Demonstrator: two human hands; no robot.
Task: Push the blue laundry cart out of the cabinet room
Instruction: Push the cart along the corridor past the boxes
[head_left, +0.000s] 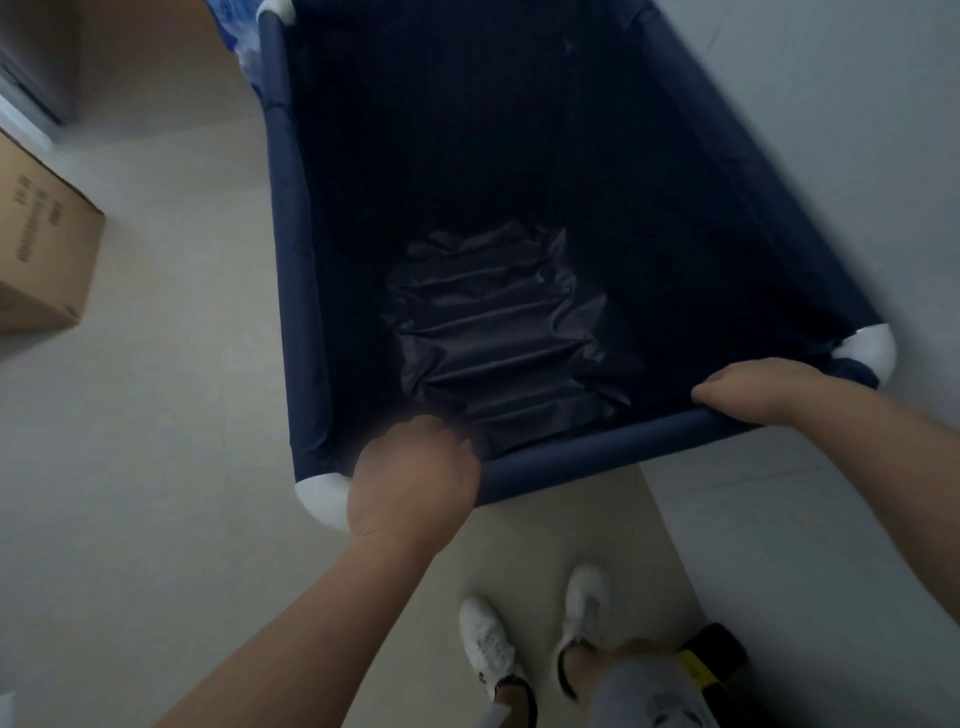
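Pale tiled floor (156, 415): empty navy fabric laundry cart (519, 208), seemingly light; left hand (410, 483) at 7 o'clock, right hand (763, 389) at 4 o'clock, fingers curled around its padded rail (597, 452).

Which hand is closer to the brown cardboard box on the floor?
Left. The left hand grips the navy fabric cart's near rail at the corner nearest the brown cardboard box; the right hand grips the rail's far end.

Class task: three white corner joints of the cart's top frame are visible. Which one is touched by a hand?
The near-left white corner joint: the left hand presses against it. The near-right joint and far joint are untouched.
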